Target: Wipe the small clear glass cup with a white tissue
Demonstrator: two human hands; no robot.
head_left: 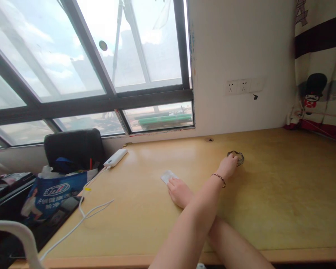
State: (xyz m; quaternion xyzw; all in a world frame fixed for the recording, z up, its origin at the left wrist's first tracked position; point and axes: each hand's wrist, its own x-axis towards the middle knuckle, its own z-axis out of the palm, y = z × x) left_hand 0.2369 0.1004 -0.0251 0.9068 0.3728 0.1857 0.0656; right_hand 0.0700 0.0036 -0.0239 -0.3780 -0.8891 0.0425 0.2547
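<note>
My forearms cross over the desk, with the left one on top. My left hand (pixel 229 165), a braided bracelet on its wrist, reaches to the right and grips the rim of a small round, dark-edged dish-like thing (pixel 240 158). Fingers of that hand cover part of it, so its exact kind cannot be told. Under the left arm, my right hand (pixel 179 191) reaches to the left. Its closed fingers are on the near edge of a flat whitish packet (pixel 168 176) that lies on the desk.
A white power bank (pixel 115 158) with a white cable (pixel 85 216) lies on the desk (pixel 282 201) at the left. Beyond that edge are a blue bag (pixel 54 194) and a black chair (pixel 74 149). Wall sockets (pixel 238 86) and a curtain (pixel 322 71) are behind.
</note>
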